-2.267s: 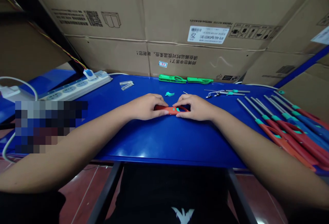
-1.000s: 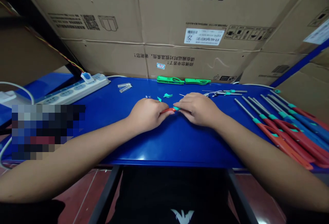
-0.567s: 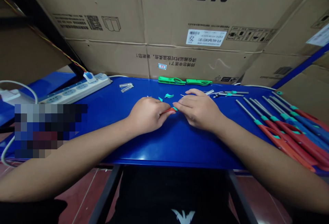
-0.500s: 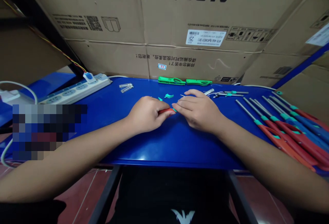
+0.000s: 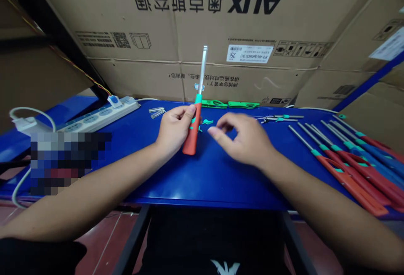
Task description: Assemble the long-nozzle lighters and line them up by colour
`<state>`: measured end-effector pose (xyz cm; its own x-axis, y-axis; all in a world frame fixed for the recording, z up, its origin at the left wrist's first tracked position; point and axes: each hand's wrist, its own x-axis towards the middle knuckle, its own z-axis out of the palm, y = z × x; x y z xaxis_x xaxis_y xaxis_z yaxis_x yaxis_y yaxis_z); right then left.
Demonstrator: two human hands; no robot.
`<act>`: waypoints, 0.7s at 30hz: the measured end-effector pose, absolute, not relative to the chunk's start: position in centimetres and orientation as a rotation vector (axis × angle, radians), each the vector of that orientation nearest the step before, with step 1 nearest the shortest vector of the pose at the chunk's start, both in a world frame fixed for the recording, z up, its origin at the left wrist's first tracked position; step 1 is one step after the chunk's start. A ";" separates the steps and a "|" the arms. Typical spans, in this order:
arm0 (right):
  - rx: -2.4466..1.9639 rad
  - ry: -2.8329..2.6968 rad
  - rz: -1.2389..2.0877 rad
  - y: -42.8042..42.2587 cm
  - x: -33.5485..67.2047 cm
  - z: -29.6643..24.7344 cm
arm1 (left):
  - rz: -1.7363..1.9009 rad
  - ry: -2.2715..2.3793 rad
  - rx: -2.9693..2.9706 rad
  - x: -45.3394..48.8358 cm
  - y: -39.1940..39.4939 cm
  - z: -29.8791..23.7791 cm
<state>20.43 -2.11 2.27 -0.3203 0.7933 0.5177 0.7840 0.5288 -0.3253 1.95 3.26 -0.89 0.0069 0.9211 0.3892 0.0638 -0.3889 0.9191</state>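
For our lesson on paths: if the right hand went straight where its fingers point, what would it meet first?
The right hand would probably meet the orange lighter in the left hand, though depth is unclear.

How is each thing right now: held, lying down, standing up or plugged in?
Orange lighter with silver metal tube: held, tube pointing up
Left hand: closed around that lighter
Right hand: fingers curled, nothing visible inside
Red, orange and blue lighters with metal tubes: lying down
Two green plastic handle pieces: lying end to end
White plastic power strip: lying, white plug inserted
Brown cardboard with black printing: standing, print upside down
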 end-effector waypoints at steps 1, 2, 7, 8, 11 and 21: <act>-1.320 -2.172 0.205 -2.2 19.9 1.8 | 1.496 0.993 1.434 2.2 3.2 -1.0; -1.362 -2.209 0.343 -2.1 19.4 1.2 | 1.508 0.940 1.351 2.4 3.1 -1.1; -1.284 -2.295 0.561 -1.3 18.6 -0.9 | 1.397 0.746 1.252 2.7 2.4 -1.2; -1.273 -2.300 0.530 -1.2 18.8 -1.0 | 1.381 0.715 1.270 2.5 2.4 -1.1; -1.259 -2.307 0.385 -1.1 19.7 -1.1 | 1.395 0.696 1.311 2.1 2.5 -0.7; -0.899 -2.082 0.981 -1.0 19.0 -2.3 | 1.205 0.687 1.158 2.4 2.3 -1.0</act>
<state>18.95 -0.96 -2.30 -0.5473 0.7936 0.2658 0.3001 0.4826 -0.8228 2.43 2.30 -1.01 0.2730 0.9491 0.1571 -0.3477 -0.0549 0.9360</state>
